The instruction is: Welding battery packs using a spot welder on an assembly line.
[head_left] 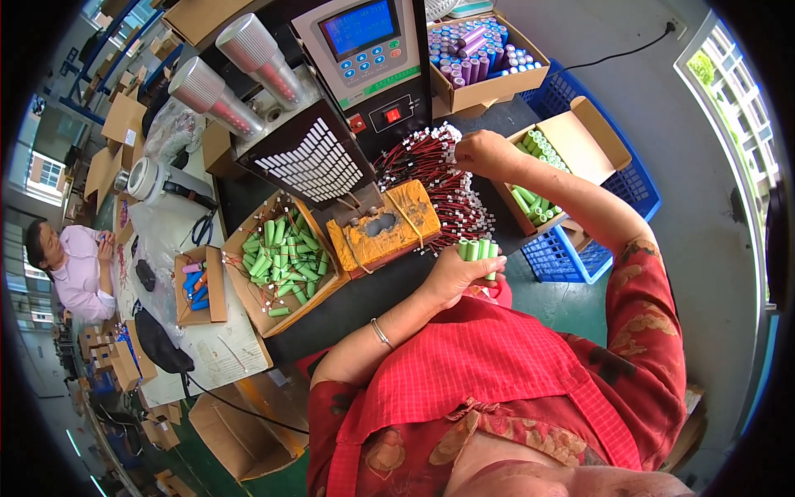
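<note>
Several green battery cells (479,249) stand side by side in my left hand (454,276), its fingers wrapped round them close to my apron. My right hand (489,155) reaches over the far edge of a heap of red-and-black wire leads (447,199) with white plugs. Its fingers are pinched together at the plugs; what they hold, if anything, is hidden. Left of the heap, a block wrapped in orange tape (402,217) sits under the metal electrodes (354,211) of a spot welder (356,50) with a blue screen.
Green cells with leads fill a cardboard box (248,308) at the left. Two more boxes, one of purple and blue cells (489,89), one of green cells (590,141), stand at the right by a blue basket (642,178). Another person (79,269) sits far left.
</note>
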Demonstrator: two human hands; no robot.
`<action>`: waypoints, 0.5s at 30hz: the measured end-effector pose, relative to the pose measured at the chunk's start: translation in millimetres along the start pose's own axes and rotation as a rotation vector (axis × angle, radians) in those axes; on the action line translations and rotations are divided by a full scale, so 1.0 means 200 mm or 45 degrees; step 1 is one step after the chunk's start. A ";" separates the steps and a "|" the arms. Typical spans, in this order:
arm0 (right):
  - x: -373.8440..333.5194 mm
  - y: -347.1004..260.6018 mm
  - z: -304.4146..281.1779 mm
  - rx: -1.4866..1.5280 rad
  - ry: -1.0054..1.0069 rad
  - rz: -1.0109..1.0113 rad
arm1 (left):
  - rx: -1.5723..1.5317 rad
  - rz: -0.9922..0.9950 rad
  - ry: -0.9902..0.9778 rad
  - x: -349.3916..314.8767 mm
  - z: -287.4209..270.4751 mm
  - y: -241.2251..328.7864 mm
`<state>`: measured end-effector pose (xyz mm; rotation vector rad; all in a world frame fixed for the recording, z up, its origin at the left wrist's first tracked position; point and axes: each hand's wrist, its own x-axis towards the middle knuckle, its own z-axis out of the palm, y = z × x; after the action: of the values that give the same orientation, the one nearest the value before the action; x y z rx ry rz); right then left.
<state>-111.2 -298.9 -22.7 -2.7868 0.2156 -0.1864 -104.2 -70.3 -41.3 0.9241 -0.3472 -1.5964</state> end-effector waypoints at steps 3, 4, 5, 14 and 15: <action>-0.03 -0.02 -0.08 0.022 -0.205 0.108 | 0.127 0.072 0.027 -0.09 -0.03 0.05; -0.07 -0.02 -0.12 0.021 -0.197 0.114 | 0.123 0.112 0.043 -0.12 -0.04 0.07; -0.12 -0.04 -0.16 0.091 -0.234 0.157 | 0.117 0.155 0.065 -0.16 -0.06 0.09; -0.53 -0.49 -0.24 0.853 -0.066 0.308 | -0.148 0.605 0.282 -0.34 -0.12 0.26; -0.55 -0.55 -0.21 0.978 -0.092 0.331 | -0.167 0.623 0.292 -0.34 -0.12 0.27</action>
<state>-211.4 -191.9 43.0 -1.9784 0.3887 -0.0776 -50.1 -14.4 4.6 0.8340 -0.2772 -1.0421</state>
